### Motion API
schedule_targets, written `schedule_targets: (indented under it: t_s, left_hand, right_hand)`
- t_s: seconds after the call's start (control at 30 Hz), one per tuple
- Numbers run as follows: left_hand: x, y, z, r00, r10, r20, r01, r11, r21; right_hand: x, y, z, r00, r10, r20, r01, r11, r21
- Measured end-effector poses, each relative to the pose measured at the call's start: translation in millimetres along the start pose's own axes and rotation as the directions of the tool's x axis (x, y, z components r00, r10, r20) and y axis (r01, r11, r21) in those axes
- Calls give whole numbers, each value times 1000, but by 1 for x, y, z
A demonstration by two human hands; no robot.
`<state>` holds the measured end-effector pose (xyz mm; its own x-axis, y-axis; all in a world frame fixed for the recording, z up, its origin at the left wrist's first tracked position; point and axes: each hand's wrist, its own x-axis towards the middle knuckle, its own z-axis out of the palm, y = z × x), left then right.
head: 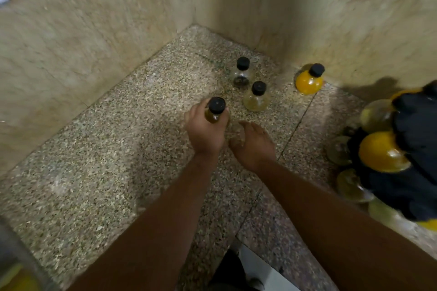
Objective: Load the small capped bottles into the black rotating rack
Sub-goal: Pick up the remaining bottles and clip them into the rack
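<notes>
Left hand point(204, 131) grips a capped bottle point(214, 111); right hand point(254, 143) hovers open beside it.

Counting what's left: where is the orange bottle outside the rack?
Head view, right of centre: the orange bottle stands by the wall, between the pale bottle and the black rack.

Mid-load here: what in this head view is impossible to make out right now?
1. black rack: head view, cut off by the right edge and blurred, so free slots cannot be counted.
2. held bottle: head view, the left hand grips it and its fingers cover the body, so the contents are unclear.
3. yellowish object: head view, cut off by the bottom-left corner and blurred, so it cannot be identified.
</notes>
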<state>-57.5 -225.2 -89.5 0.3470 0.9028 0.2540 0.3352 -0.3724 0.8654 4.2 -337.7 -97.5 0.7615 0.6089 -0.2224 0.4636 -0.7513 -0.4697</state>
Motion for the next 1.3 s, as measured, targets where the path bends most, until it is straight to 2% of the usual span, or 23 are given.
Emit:
schedule_targets:
  t_s: [0.2,0.3,0.4,0.53,0.73,0.8,0.87,0.97,1.07,1.13,1.2,1.3]
  left_hand:
    - [-51,55,16,980,105,172,-105,994,-6]
    - [-90,89,25,948,219,231,-212,976,-55]
    - [-124,116,32,901,342,267,-319,939,-125]
    - [-161,142,40,849,383,364,-304,918,-256]
    - [-209,173,54,718,537,443,-410,840,-356]
    - [-217,177,61,656,584,478,-475,812,-340]
    - [-225,184,67,588,629,509,-534,774,-339]
    - [-230,192,73,524,646,555,-581,748,-322]
    - [-232,199,78,503,643,578,-597,742,-306]
    - [-230,200,82,502,639,583,-601,743,-295]
    - [-227,201,84,514,621,592,-585,758,-288]
    - [-222,202,88,517,626,584,-597,753,-278]
  right_hand:
    - [-54,38,-47,965,76,-253,-20,976,215]
    - [-89,65,-68,905,210,-370,-59,924,378]
    - [-122,90,-85,829,360,-428,-81,834,545]
    - [-162,119,-109,734,500,-460,-82,737,671]
    - [-204,165,-142,635,614,-469,-8,612,791]
    - [-211,173,-151,638,630,-443,11,568,823]
    - [-217,182,-162,639,660,-394,34,487,873]
    - [-219,191,-179,638,710,-298,55,344,937]
    - [-215,199,-192,640,746,-185,61,191,980]
    - [-211,200,-200,665,735,-129,51,128,991]
    - [-206,203,-203,703,705,-97,19,118,993]
    - [-199,207,-201,727,679,-107,-18,174,985]
